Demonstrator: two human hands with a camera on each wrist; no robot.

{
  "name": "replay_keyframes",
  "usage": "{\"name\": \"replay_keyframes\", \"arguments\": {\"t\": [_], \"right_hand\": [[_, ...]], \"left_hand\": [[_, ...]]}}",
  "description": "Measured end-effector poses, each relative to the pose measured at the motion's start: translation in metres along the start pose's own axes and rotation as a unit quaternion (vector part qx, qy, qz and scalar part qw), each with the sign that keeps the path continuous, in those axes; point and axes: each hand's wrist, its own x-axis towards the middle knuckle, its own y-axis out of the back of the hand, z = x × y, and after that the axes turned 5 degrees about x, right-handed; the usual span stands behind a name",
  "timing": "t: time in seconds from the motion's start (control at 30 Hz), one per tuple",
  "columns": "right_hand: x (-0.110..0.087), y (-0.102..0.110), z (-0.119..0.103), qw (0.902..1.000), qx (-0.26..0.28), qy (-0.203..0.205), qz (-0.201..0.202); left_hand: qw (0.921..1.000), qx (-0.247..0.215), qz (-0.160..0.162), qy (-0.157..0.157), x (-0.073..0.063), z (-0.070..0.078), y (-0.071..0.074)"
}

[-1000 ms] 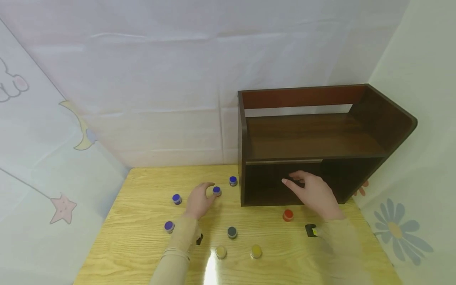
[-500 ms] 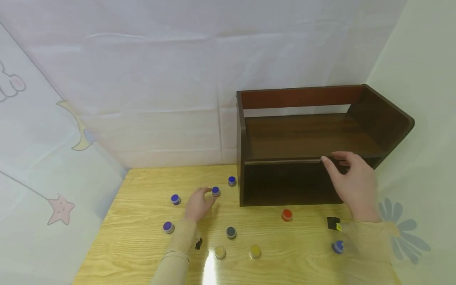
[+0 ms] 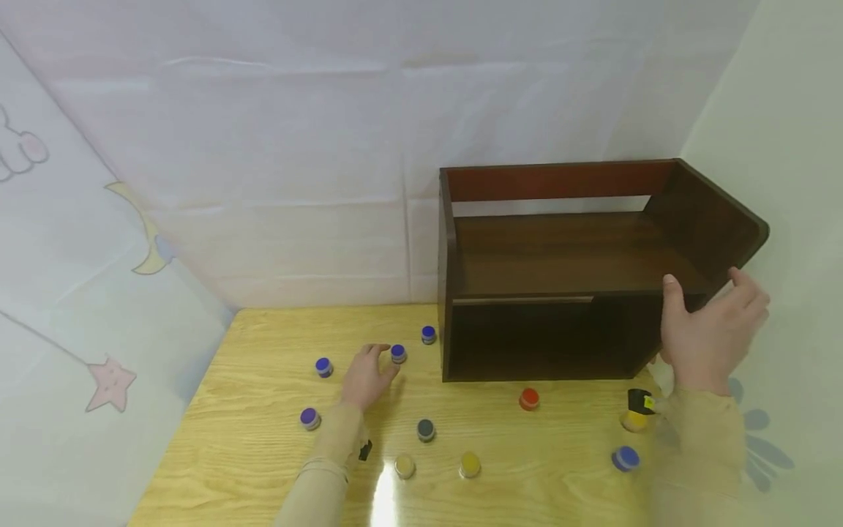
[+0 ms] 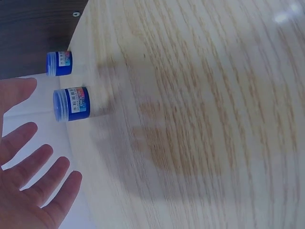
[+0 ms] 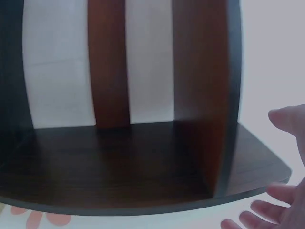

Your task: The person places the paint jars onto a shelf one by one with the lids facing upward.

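Observation:
In the head view my left hand [image 3: 369, 378] is over the table, thumb and index finger spread beside a small blue-lidded paint jar [image 3: 398, 354]. The left wrist view shows its fingers [image 4: 35, 171] apart, with that labelled blue jar [image 4: 71, 104] standing upright clear of them. Another blue paint jar [image 4: 59, 64] stands just beyond, near the shelf's side. My right hand [image 3: 707, 333] is raised at the right front of the dark wooden shelf [image 3: 579, 252]. Its thumb and fingers [image 5: 262, 210] are spread around the shelf's right side panel [image 5: 257, 162], holding nothing.
More paint jars stand about the wooden table [image 3: 263, 468]: a red one [image 3: 530, 399], a dark one [image 3: 425, 430], a yellow one [image 3: 470, 464] and a blue one [image 3: 626, 458] at right. Cloth-covered walls [image 3: 296, 146] enclose the table's back and sides.
My right hand has moved right from before the lower compartment to the shelf's right side, and its fingers have spread. Blue and yellow jars at right came into view. The left hand stays almost still.

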Motion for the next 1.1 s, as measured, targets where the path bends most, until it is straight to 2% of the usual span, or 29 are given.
{"name": "replay_keyframes", "arguments": {"t": [0.13,0.3,0.47,0.6,0.83,0.97,1.1], "right_hand": [[0.013,-0.002,0.013,0.9997,-0.004,-0.015,0.020],[0.024,-0.004,0.030,0.9994,-0.018,-0.029,-0.012],[0.031,-0.010,0.041,0.9979,0.003,-0.063,-0.012],[0.036,-0.014,0.045,0.9963,0.022,-0.083,0.005],[0.044,-0.016,0.049,0.9950,0.015,-0.070,0.070],[0.048,-0.011,0.051,0.9923,0.038,-0.083,0.084],[0.049,-0.006,0.052,0.9856,0.093,-0.126,0.065]], "left_hand": [[0.9999,0.007,-0.007,-0.001,0.004,0.002,-0.001],[0.9994,0.028,-0.021,-0.006,0.010,0.003,0.002],[0.9986,0.041,-0.026,-0.019,0.023,0.010,0.012],[0.9982,0.044,-0.035,-0.023,0.035,0.018,0.023],[0.9976,0.050,-0.044,-0.020,0.051,0.032,0.037],[0.9973,0.047,-0.052,-0.023,0.056,0.036,0.040],[0.9966,0.047,-0.061,-0.028,0.061,0.038,0.040]]}}
